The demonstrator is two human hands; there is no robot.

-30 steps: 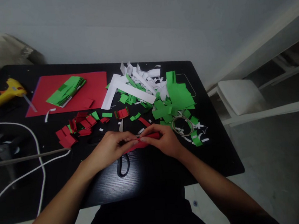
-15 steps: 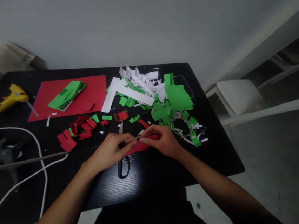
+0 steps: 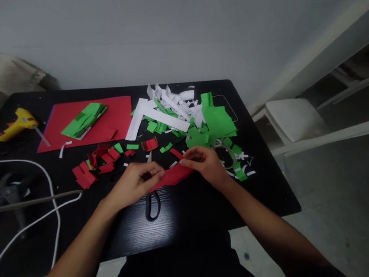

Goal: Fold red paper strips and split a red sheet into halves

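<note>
On black table (image 3: 192, 216), hands pinching red paper (image 3: 173, 175)

A black table (image 3: 185, 216) carries a litter of craft paper. At 11 o'clock lies a red sheet (image 3: 117, 114), with a yellow glue gun (image 3: 15, 124) at 10 o'clock by the edge. A white cable (image 3: 50, 186) loops across at 8 o'clock. Small red pieces (image 3: 91, 167) cluster at 9 o'clock near the middle. White strips (image 3: 165, 110) and green scraps (image 3: 215, 122) pile together at 1 o'clock, a tape ring (image 3: 227, 156) just beside them at 3 o'clock. Black-handled scissors (image 3: 152, 204) lie at 6 o'clock.
</note>
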